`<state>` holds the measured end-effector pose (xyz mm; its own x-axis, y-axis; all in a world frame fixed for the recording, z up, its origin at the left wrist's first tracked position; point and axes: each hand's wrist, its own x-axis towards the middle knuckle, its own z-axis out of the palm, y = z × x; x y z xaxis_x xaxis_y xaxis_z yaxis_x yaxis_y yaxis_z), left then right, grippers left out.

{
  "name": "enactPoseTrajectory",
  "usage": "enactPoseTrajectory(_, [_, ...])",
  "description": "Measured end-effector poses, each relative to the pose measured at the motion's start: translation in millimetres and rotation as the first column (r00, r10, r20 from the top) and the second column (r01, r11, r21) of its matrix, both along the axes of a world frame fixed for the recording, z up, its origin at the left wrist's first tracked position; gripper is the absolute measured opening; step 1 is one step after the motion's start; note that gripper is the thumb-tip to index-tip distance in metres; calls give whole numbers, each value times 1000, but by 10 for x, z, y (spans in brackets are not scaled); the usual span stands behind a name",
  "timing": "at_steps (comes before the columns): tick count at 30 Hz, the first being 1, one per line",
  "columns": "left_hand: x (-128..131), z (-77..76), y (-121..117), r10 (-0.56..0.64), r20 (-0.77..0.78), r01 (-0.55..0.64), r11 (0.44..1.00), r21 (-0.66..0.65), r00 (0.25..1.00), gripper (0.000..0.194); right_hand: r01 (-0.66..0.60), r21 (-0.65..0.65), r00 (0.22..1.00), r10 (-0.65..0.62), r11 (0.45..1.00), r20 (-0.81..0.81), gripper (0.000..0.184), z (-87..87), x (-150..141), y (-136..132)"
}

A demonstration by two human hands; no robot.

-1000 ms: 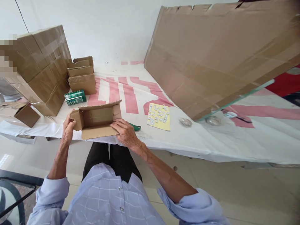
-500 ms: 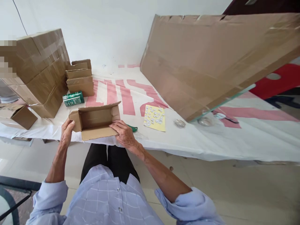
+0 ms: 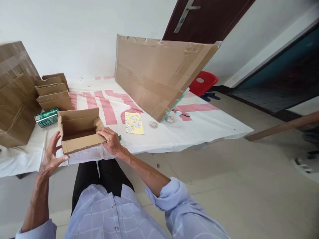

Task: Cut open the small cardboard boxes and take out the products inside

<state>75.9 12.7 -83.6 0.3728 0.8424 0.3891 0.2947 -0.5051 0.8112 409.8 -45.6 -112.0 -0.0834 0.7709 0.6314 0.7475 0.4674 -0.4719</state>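
An open cardboard box (image 3: 81, 146) is tilted towards me at the table's front edge, its inside showing. My right hand (image 3: 111, 141) grips its right end, fingers over the flap and front corner. At the other end, my left hand (image 3: 51, 156) is open, thumb and fingers spread beside the box; whether it touches the cardboard is unclear. A green can (image 3: 47, 118) lies on its side behind the box to the left. Past my right hand, a bit of a green object (image 3: 120, 137) shows, mostly hidden.
Several small open boxes (image 3: 56, 99) stand behind the can, beside a large taped carton stack (image 3: 15, 99). Right of centre are a yellow card (image 3: 137, 129) with small white pieces, clear tape rolls (image 3: 153, 124) and a big leaning cardboard sheet (image 3: 159, 73). A red chair (image 3: 203, 83) stands beyond.
The view has swung right. My left hand has let go of the box's left flap and spread open; that flap no longer sticks outward. My right hand keeps its hold.
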Motion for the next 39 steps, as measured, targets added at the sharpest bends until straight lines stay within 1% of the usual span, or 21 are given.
enactPoseTrajectory(3, [10,1,32,52,-109,-52,999,1,993,129,-28,13,1000,28,1000,-13,62,-34,4,-43])
enactPoseTrajectory(6, [33,19,24,41,-120,-42,999,-3,992,134,-59,37,997,61,998,-50,58,-99,3,-67])
enactPoseTrajectory(9, [44,43,-22,40,-113,-42,999,-12,993,132,-86,40,992,89,996,-93,53,-120,13,-86])
enactPoseTrajectory(11, [51,67,-66,76,-125,-77,997,-1,989,130,-110,4,989,110,994,-103,52,-81,36,-106])
enactPoseTrajectory(16, [124,180,-195,145,-184,-141,989,33,972,122,-171,-115,984,164,979,-66,53,102,129,-162])
enactPoseTrajectory(19, [200,252,-281,151,-209,-140,988,66,966,117,-160,-175,987,154,971,-49,47,150,165,-182])
enactPoseTrajectory(21, [249,276,-335,150,-225,-130,987,99,963,117,-138,-193,990,133,971,-40,43,154,170,-193])
enactPoseTrajectory(23, [283,267,-372,155,-233,-122,981,148,960,121,-117,-161,993,114,980,-29,41,169,175,-209])
enactPoseTrajectory(26, [280,185,-381,169,-227,-122,971,204,959,125,-48,-46,999,47,998,-9,38,250,268,-222])
enactPoseTrajectory(29, [189,50,-340,200,-231,-153,967,205,952,116,132,61,991,-133,989,5,36,378,575,-197])
enactPoseTrajectory(32, [42,-83,-290,229,-231,-188,964,186,946,100,311,118,948,-317,943,39,40,455,1061,-156])
enactPoseTrajectory(34, [-46,-155,-271,242,-222,-206,963,175,945,92,389,140,912,-403,910,83,40,445,1393,-141])
enactPoseTrajectory(36, [-102,-209,-264,249,-213,-216,962,165,945,87,444,159,876,-464,882,129,37,392,1679,-134])
enactPoseTrajectory(39, [-133,-257,-267,251,-212,-219,962,164,944,83,500,168,835,-524,850,168,31,271,2004,-115])
